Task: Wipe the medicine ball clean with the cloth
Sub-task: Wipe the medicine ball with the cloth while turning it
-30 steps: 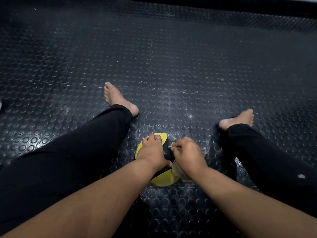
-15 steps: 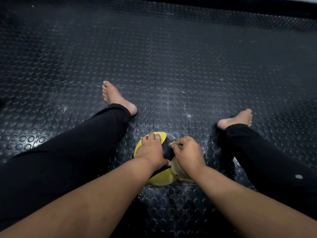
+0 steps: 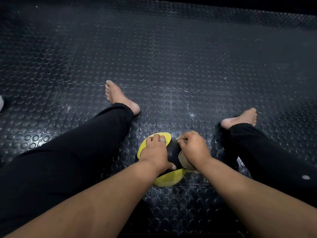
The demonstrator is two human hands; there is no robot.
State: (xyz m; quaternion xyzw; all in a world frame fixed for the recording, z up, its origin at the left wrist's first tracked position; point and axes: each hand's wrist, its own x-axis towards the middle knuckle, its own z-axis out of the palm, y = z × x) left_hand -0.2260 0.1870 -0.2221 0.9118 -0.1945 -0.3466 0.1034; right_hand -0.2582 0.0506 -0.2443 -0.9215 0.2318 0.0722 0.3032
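Sitting on the studded black floor (image 3: 171, 66), we are keeping the yellow-and-black medicine ball (image 3: 169, 178) between our legs, at six o'clock. Our left hand (image 3: 155, 152) is lying spread across its top, fingers pressing, grip released. Our right hand (image 3: 193, 149), at the ball's three o'clock, is clenching the pale cloth (image 3: 182, 159) against the ball's black panel.

head-worn view, looking down, near hands (image 3: 175, 152)
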